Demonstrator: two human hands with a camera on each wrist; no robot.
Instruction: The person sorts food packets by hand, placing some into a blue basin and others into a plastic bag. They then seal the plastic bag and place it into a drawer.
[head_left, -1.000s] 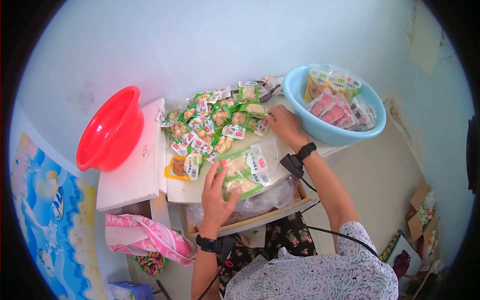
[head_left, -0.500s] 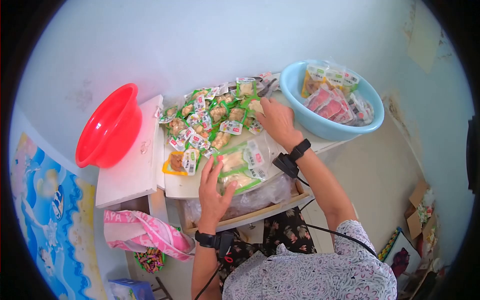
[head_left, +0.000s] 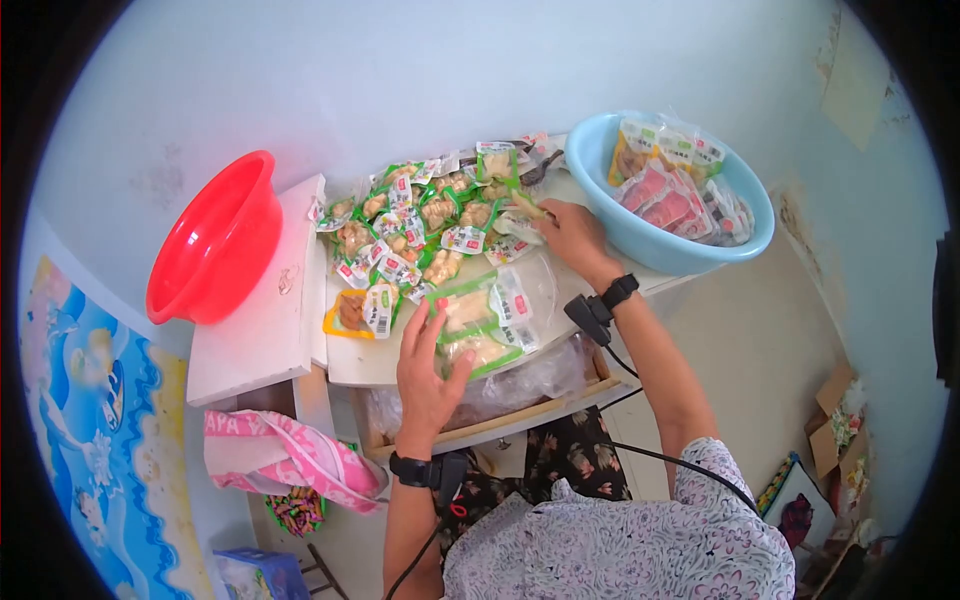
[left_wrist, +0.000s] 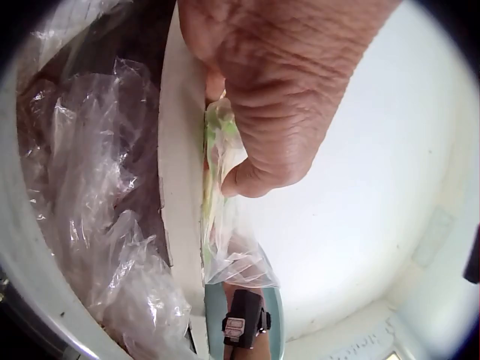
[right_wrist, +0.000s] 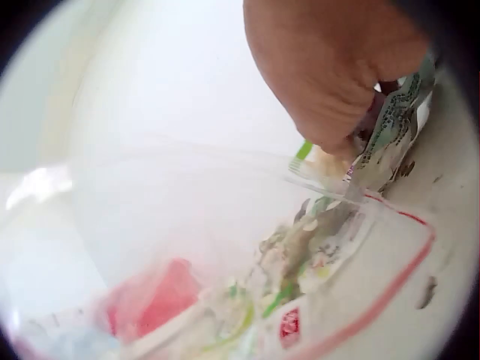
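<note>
**Bagging snack packets at the little white table**

Nearest me, my left hand [head_left: 428, 372] pinches the near edge of the clear zip bag [head_left: 492, 318], thumb and fingers curled onto its rim; the left wrist view shows the plastic caught under my thumb right at the table's front edge. The bag lies flat on the white table [head_left: 372, 366], between my two hands, with two green-edged packets inside it as far as I can tell.

Just beyond it, my right hand [head_left: 572, 236] is curled around one small green packet [head_left: 524, 210] at the edge of the heap, touching the bag's far side.

Risks, as I judge them: the bag sits close to the table's front edge, so a tug from my left hand could drag it off into the open drawer of crumpled plastic [head_left: 520, 385] below. The packet is slick; a loose pinch could drop it short of the bag's mouth.

Farther off, the heap of green packets [head_left: 420, 225] holds too many overlapping ones to count surely, roughly twenty. One orange-edged packet [head_left: 355, 312] lies apart at its near left. There are two basins: one blue basin [head_left: 650, 250] on the right holding pink and yellow packets, and one red basin [head_left: 215, 240] on the left.
</note>
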